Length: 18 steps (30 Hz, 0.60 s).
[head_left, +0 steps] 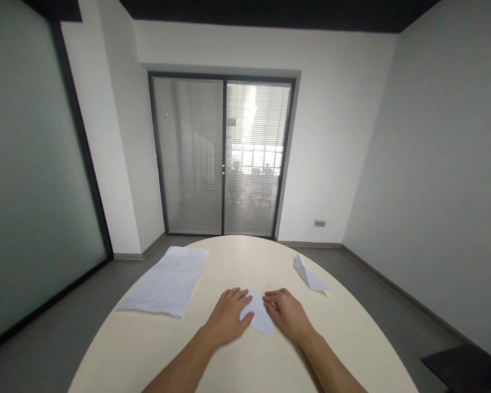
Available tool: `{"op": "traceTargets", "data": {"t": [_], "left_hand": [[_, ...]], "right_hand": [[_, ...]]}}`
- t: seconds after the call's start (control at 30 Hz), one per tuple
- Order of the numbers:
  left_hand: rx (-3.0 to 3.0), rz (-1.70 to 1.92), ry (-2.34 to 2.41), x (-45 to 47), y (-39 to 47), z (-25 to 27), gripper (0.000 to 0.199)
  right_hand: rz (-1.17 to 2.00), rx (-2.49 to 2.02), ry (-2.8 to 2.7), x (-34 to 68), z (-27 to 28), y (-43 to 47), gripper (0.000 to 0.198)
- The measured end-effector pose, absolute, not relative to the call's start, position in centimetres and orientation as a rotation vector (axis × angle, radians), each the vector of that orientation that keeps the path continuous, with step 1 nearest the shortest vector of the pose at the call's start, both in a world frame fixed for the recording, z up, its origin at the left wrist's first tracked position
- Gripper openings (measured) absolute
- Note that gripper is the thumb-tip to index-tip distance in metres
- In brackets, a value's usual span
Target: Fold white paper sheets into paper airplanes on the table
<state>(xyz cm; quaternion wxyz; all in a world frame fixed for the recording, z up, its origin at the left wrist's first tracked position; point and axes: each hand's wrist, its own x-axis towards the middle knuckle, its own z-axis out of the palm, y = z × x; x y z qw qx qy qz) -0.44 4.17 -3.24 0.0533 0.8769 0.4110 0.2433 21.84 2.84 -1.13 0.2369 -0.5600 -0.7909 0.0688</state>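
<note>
A small folded sheet of white paper lies on the round table between my hands, its near end narrowing to a point. My left hand rests flat on its left side, fingers spread, thumb and fingertips touching the paper. At the right edge of the same paper, my right hand has its fingers bent and drawn together on the fold. The undersides of those fingers are hidden.
Several creased white sheets or one large one lie at the table's left. A folded paper piece stands up partly near the right edge. The cream round table curves away toward glass doors. A dark flat object is at lower right.
</note>
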Motion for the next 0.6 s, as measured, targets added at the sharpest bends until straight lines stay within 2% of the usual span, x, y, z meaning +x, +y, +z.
{"op": "traceTargets", "data": {"t": [0.33, 0.6], "left_hand": [[2.646, 0.675, 1.235, -0.32, 4.08, -3.26, 0.039], [2.658, 0.574, 1.294, -0.03, 3.64, -2.87, 0.045]], "right_hand": [[0.236, -1.359, -2.262, 21.74, -0.92, 2.79, 0.033], [0.039, -1.567, -2.204, 21.58, -1.73, 3.04, 0.034]]}}
